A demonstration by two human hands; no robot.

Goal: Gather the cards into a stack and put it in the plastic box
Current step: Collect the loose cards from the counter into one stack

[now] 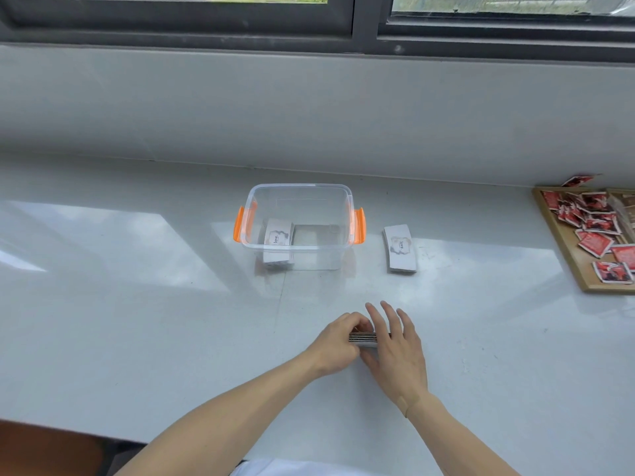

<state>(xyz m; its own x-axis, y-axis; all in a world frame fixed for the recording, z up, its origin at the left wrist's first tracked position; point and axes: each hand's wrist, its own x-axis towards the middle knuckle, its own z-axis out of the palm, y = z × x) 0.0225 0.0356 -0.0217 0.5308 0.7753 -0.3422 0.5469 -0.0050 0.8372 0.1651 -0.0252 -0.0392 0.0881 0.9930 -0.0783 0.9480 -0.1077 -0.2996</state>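
At 6 o'clock from plastic box (311,259): card stack (367,337) between hands, left hand (338,343) gripping its end, right hand (397,343) laid straight-fingered across.

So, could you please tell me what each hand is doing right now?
Left hand: grips the card stack.
Right hand: open, straight fingers against that stack.

The scene is being lit brightly by daylight coming through the window (515,5) at the top. Patches of glare are being thrown across the glossy white desk (137,321), strongest at the left. Only faint, soft shadows are being cast beside the plastic box (299,185). Straight lines are being bowed toward the edges by the wide lens, and the corners are being rendered slightly soft.
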